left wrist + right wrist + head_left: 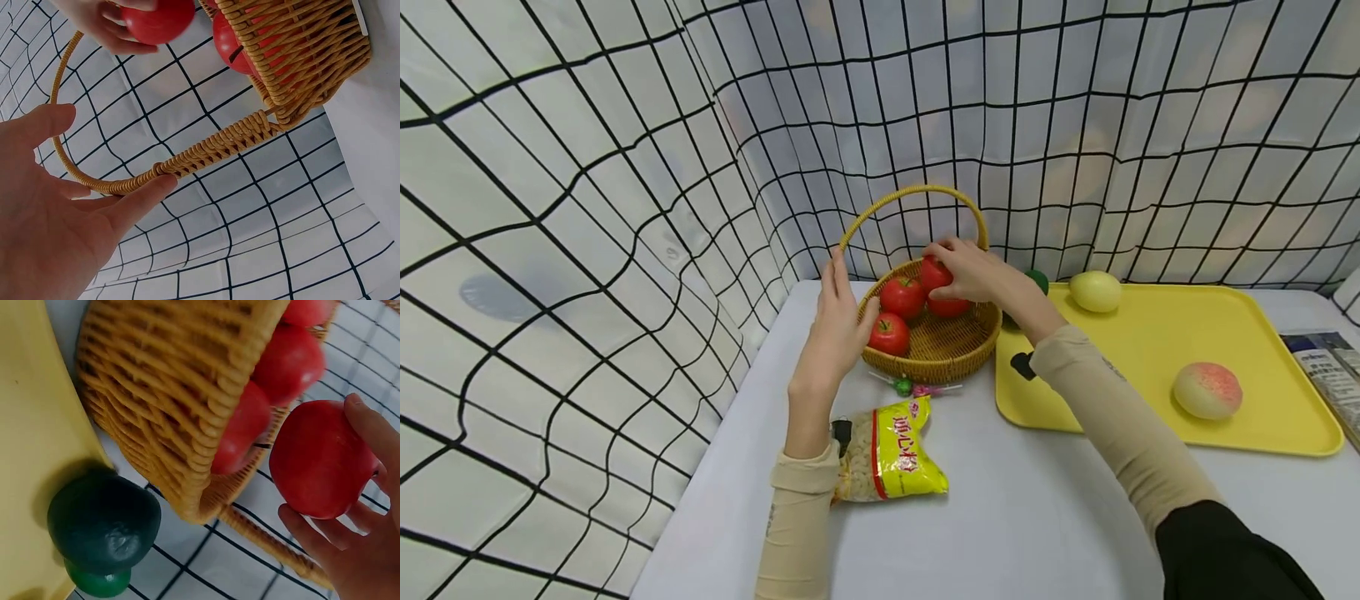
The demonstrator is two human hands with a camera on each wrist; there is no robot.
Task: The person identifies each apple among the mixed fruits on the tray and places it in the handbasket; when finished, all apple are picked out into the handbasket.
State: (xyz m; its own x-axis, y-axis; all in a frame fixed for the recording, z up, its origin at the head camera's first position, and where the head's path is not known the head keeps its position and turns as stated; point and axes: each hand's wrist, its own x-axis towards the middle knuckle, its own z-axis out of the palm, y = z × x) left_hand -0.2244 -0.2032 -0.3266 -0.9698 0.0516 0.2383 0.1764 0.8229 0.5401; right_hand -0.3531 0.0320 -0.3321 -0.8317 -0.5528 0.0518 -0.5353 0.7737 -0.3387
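Note:
My right hand [966,268] holds a red apple [320,459] above the far side of a round wicker basket [951,367]. In the basket lie another red apple [240,434] with a dark stem and red tomatoes [888,333]. My left hand [833,327] is at the basket's left side, fingers extended and thumb apart. In the left wrist view its fingertips lie along the arched handle [212,147], seeming to touch it without curling round it.
Right of the basket, a yellow tray [1138,333] bears a lemon [1095,292] and a peach [1207,390]. A dark green avocado [103,522] sits near the basket. Lollipops [902,387] and a yellow food bag [898,450] lie in front. Black netting [985,104] borders the table.

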